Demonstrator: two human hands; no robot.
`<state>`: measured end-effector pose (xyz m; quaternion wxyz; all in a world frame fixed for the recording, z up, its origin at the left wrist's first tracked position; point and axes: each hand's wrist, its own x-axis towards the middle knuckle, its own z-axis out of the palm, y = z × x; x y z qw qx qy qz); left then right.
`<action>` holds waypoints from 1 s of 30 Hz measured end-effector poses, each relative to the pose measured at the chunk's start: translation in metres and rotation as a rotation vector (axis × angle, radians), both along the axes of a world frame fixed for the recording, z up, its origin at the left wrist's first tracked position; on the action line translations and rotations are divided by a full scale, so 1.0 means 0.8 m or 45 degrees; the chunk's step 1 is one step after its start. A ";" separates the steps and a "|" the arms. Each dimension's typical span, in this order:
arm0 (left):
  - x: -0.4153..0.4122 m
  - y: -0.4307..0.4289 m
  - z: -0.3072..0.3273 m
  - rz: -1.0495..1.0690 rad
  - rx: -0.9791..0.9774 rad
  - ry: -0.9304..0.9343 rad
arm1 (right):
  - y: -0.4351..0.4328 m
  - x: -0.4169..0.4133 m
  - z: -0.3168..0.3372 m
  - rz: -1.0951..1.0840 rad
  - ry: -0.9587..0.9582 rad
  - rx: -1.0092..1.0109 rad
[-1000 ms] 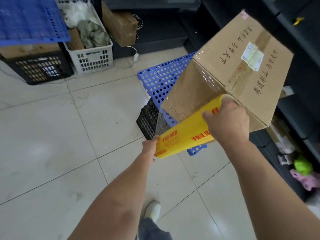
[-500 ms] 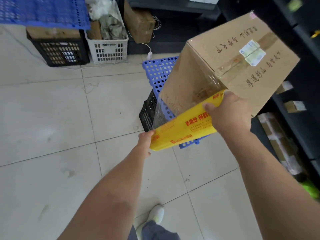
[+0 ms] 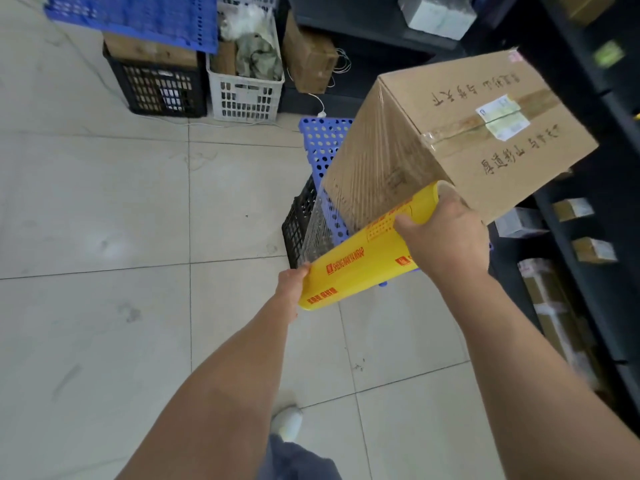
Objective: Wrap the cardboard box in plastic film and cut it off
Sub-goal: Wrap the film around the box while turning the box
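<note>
Counting from the left of the frame: two black crates, one (image 3: 157, 86) at the upper left and one (image 3: 300, 221) in the middle; two blue perforated boards, one (image 3: 138, 19) lying over the upper-left crate and one (image 3: 322, 140) on top of the middle crate; one white basket (image 3: 244, 95) stuffed with cloth and plastic just right of the upper-left crate; one small brown carton (image 3: 310, 62) beside it; one cardboard box (image 3: 460, 133) at the upper right, standing on the middle blue board; one yellow roll of plastic film (image 3: 360, 265) in the centre; and dark shelving (image 3: 588, 254) down the right edge, holding several small packages too blurred to count. The floor (image 3: 104, 202) is pale tile, and one white shoe (image 3: 287, 422) shows at the bottom centre.

The left hand (image 3: 292, 285) is at the roll's lower left end, fingers closed over that end; how tightly cannot be told, as the roll hides most of them. The right hand (image 3: 446, 237) is wrapped firmly round the roll's upper right end, its thumb lying across the yellow wrapper. The roll is tilted, its right end up against the box's lower edge. A sheet of clear film (image 3: 363, 174) runs taut from the roll up over the box's left face, streaked with fine stretch lines. The box's top, with handwriting, tape and a label, is bare.
</note>
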<state>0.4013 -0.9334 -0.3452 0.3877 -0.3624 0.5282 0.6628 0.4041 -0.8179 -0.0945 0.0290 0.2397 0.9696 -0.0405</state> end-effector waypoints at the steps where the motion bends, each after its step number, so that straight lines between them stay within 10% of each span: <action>1: 0.004 0.001 0.001 0.020 0.021 -0.020 | 0.003 0.004 0.000 0.008 -0.012 -0.022; 30: 0.119 0.124 0.021 0.433 -0.085 0.094 | 0.166 0.083 0.001 0.258 -0.027 -0.167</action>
